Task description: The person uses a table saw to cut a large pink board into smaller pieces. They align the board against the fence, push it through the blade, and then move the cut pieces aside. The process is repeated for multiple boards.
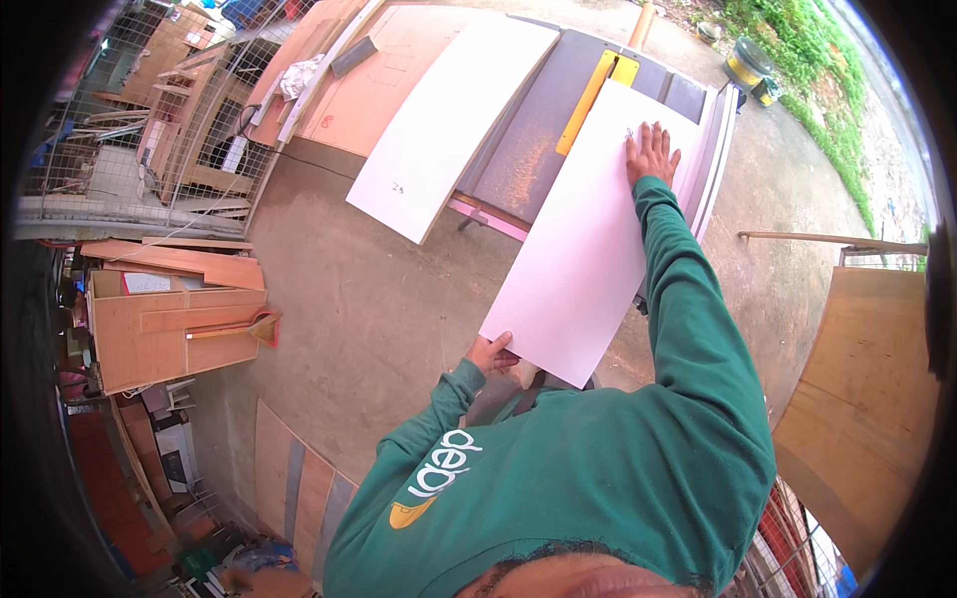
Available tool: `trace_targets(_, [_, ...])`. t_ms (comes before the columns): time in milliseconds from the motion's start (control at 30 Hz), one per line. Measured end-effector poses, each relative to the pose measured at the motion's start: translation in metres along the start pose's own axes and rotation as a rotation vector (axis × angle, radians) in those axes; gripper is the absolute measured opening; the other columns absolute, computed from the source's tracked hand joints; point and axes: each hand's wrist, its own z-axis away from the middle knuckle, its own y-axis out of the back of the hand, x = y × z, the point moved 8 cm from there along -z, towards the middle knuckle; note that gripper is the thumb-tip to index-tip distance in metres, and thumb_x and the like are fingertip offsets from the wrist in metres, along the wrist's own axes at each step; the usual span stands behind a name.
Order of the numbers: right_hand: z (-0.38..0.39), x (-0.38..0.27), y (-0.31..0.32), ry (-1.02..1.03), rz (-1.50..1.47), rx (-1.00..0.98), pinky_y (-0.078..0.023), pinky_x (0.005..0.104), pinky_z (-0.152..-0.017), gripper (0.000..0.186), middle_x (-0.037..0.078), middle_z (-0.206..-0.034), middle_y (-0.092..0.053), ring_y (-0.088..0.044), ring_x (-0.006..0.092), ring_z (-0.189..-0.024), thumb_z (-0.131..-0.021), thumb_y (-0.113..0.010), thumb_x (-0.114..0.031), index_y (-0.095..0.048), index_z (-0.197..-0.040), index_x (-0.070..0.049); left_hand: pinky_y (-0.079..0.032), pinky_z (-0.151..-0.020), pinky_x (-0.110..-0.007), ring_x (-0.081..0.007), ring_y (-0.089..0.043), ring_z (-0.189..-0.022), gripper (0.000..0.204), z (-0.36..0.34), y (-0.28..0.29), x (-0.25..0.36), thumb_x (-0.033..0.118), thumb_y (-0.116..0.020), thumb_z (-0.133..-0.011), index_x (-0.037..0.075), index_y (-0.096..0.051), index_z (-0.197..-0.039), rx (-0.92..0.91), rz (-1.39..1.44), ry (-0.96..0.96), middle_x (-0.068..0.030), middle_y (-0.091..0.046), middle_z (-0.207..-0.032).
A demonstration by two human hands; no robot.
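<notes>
Head view: large white rectangular laminate panel (588,229) lying half on the grey table-saw worktop (528,140), near end overhanging the concrete floor (369,309). Left hand (490,352) pinching the near corner, grip closed on the edge; right hand (651,152) pressed flat on the far end, fingers spread, clasping nothing. Probably stiff, light, slippery-faced; best held by the edges.

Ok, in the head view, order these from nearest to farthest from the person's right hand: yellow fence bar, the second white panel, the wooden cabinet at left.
From the right hand, flat on the white board:
1. Yellow fence bar, just left on the saw table.
2. Second white panel, farther left, overhanging the table.
3. Wooden cabinet, far left on the ground.
</notes>
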Motion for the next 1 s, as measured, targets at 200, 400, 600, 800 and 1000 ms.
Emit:
trace_targets(200, [-0.001,0.000,0.001,-0.004,0.009,-0.031,-0.005,0.0507,-0.126,0.064,0.000,-0.168,-0.018,-0.013,0.0211,-0.155,-0.102,-0.026,-0.054,-0.026,-0.159,-0.025,-0.064,-0.079,-0.040,-0.0302,-0.071,-0.092,0.060,0.003,-0.004,0.008,0.036,-0.068,-0.096,-0.001,-0.043,-0.136,0.046,0.018,-0.035,-0.0207,-0.064,-0.111])
trace_targets(400, [-0.003,0.001,0.001,-0.004,0.011,-0.030,-0.006,0.0511,-0.126,0.064,0.000,-0.168,-0.018,-0.012,0.0209,-0.155,-0.102,-0.026,-0.054,-0.025,-0.160,-0.026,-0.065,-0.078,-0.040,-0.0304,-0.071,-0.093,0.059,0.002,-0.007,0.012,0.033,-0.068,-0.097,-0.002,-0.043,-0.136,0.026,0.030,-0.038,-0.0211,-0.063,-0.113])
trace_targets(600, [-0.007,0.002,0.000,-0.002,0.019,-0.013,-0.007,0.0518,-0.126,0.064,0.001,-0.168,-0.018,-0.013,0.0215,-0.155,-0.102,-0.026,-0.054,-0.027,-0.159,-0.025,-0.065,-0.078,-0.040,-0.0316,-0.071,-0.092,0.059,-0.003,-0.007,0.011,0.033,-0.067,-0.097,-0.003,-0.043,-0.136,0.028,0.027,-0.056,-0.0214,-0.063,-0.114])
trace_targets(800, [-0.009,0.003,0.001,-0.001,0.011,-0.015,-0.007,0.0520,-0.126,0.064,0.001,-0.168,-0.019,-0.014,0.0217,-0.155,-0.102,-0.026,-0.054,-0.027,-0.159,-0.025,-0.064,-0.082,-0.043,-0.0311,-0.069,-0.102,0.066,-0.009,-0.005,0.008,0.037,-0.069,-0.095,0.001,-0.039,-0.142,-0.008,0.002,-0.004,-0.0195,-0.061,-0.120])
trace_targets(1000, [-0.011,0.003,0.003,-0.007,0.000,-0.028,-0.006,0.0518,-0.126,0.064,0.001,-0.168,-0.018,-0.013,0.0214,-0.155,-0.102,-0.025,-0.055,-0.026,-0.159,-0.025,-0.064,-0.081,-0.043,-0.0313,-0.069,-0.100,0.065,-0.010,-0.007,0.009,0.036,-0.069,-0.095,0.000,-0.040,-0.140,0.012,0.019,-0.019,-0.0207,-0.061,-0.118])
